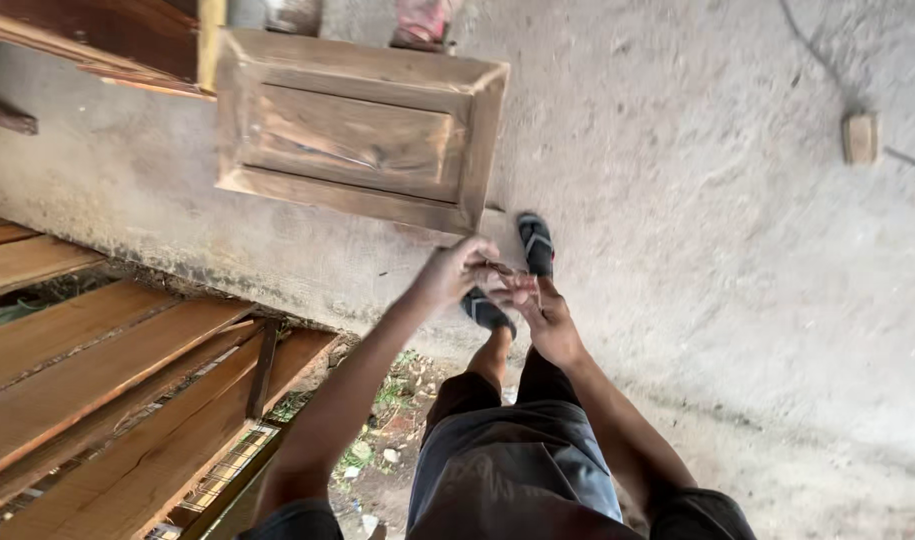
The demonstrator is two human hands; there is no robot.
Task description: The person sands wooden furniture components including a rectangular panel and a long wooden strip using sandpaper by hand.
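Observation:
My left hand [452, 270] and my right hand [539, 308] meet in front of me at waist height, fingertips touching. Something small and thin seems to be pinched between the fingers of both hands; I cannot tell what it is. Below the hands are my dark shorts and my feet in dark sandals [535, 243], stepping across a dusty concrete floor [737, 250]. A wooden panelled door piece [357, 130] lies on the floor just ahead and to the left of my hands.
Long wooden planks [97, 380] are stacked at the left, over a gap with weeds and litter. More timber lies at the top left. A small wooden block [860, 137] sits at the far right. Another person's foot [422, 25] shows at the top edge.

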